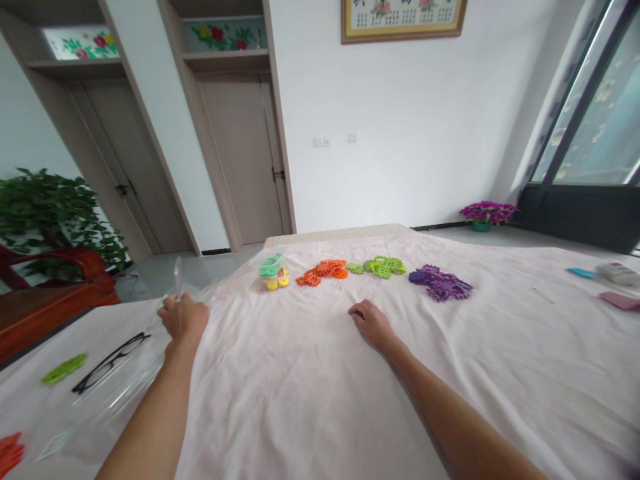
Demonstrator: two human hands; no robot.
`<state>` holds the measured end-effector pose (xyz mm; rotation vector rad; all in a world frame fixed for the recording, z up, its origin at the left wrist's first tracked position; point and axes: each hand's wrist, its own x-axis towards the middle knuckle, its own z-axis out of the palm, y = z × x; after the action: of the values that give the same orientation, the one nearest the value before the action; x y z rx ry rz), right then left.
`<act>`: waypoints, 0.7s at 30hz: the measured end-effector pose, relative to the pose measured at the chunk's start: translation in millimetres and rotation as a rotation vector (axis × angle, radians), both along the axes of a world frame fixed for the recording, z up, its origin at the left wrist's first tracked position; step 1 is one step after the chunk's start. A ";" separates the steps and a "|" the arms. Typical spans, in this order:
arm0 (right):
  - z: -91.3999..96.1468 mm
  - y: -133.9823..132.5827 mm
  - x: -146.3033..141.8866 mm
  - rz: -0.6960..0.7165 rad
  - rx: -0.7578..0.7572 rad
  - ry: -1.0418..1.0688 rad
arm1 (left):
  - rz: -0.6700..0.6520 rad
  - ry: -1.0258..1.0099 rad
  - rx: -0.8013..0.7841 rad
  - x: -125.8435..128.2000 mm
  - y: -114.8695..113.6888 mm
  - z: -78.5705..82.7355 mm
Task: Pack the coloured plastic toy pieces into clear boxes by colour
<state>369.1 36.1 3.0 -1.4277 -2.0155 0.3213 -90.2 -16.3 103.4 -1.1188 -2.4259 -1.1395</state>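
My left hand [183, 317] is closed on the edge of a clear plastic sheet [125, 380] that lies over the left side of the white cloth [320, 387]. My right hand [371, 323] rests on the cloth with its fingers curled under, nothing visible in it. Beyond the hands lie piles of flat plastic pieces: orange [323, 271], green [381, 267] and purple [441, 282]. A small clear container [273, 269] with green and yellow pieces stands left of the orange pile.
Black glasses [109, 363] and a green piece [64, 369] lie under or by the plastic at left; an orange piece [10, 451] sits at the corner. Small items [614, 280] lie at far right. A wooden chair [45, 293], plant and doors stand behind.
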 end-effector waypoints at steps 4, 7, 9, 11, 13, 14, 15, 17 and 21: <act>-0.1 0.0 0.3 0.005 0.004 0.004 | -0.056 0.246 0.160 32.9 -8.6 21.4; 1.0 -0.9 0.1 0.004 0.000 0.030 | -0.216 0.338 0.289 75.4 -14.1 34.3; 1.6 -1.6 0.0 0.005 0.003 0.055 | -0.366 0.389 0.319 111.5 -17.0 33.0; 1.6 -1.7 0.3 -0.003 0.002 0.085 | -0.549 0.449 0.325 150.3 -19.2 20.1; 0.9 -1.1 1.4 -0.020 -0.007 0.125 | -0.718 0.472 0.297 186.7 -20.6 -3.5; 0.3 -0.4 2.2 -0.034 -0.013 0.150 | -0.797 0.486 0.256 202.4 -21.0 -18.0; -0.4 0.5 3.2 -0.052 -0.020 0.181 | -0.861 0.501 0.200 215.8 -21.2 -33.1; -2.1 2.4 5.3 -0.091 -0.038 0.261 | -0.966 0.522 0.093 234.9 -21.3 -61.0; -5.3 5.2 7.8 -0.154 -0.082 0.490 | -1.035 0.518 0.044 246.8 -21.0 -88.7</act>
<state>376.9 41.2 -2.3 -1.3812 -1.5044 0.6254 156.6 -37.2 14.7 -2.3933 -1.3737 -0.8989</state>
